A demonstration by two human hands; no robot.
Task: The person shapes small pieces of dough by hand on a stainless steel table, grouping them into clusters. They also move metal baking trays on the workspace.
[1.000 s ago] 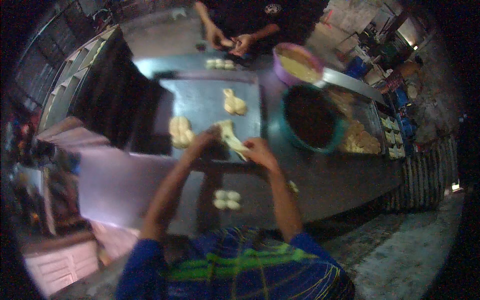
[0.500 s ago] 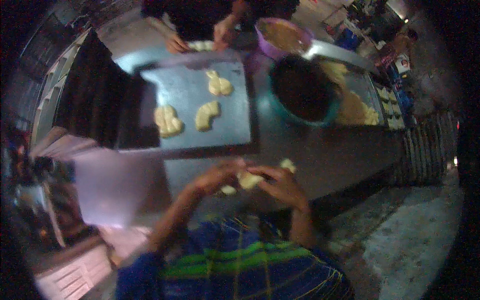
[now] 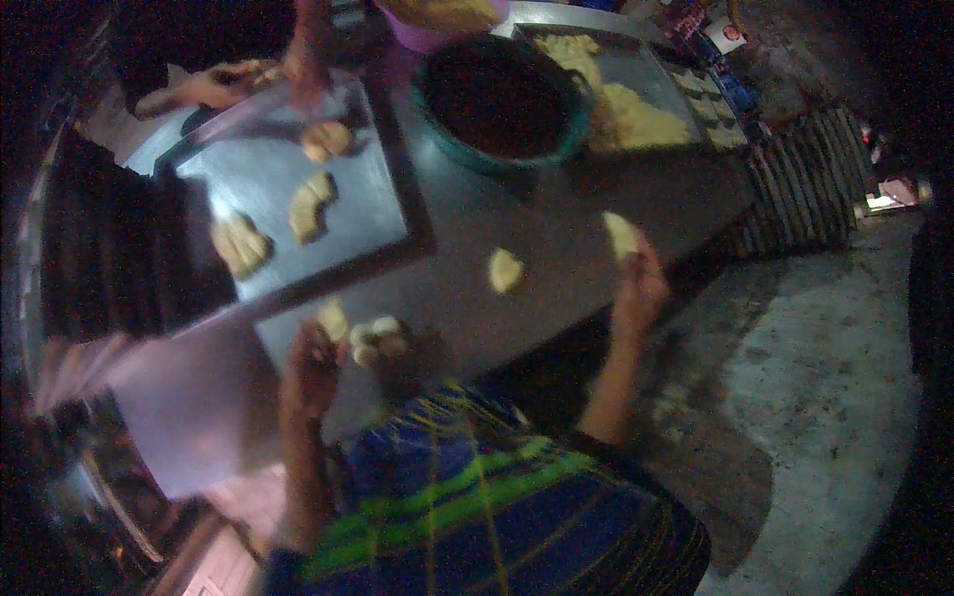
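Observation:
My left hand is closed on a pale dough piece, beside a cluster of small dough balls on the metal table. Farther right, my right hand grips another pale dough piece by one end. A loose lump of dough lies on the table between my hands. On the metal tray, beyond my left hand, rest several shaped doughs: a lobed one, a curved one and another. The picture is blurred.
Another person's hands are beyond the tray. A teal tub with dark contents and a purple basin stand at the back. A tray of yellowish crumbly stuff sits to their right. Dark stacked trays are left, corrugated sheets right.
My hands, together on dough near the table's front, have moved apart, each with a piece. A lump now lies between them. The view has turned, and the other person's hands have shifted.

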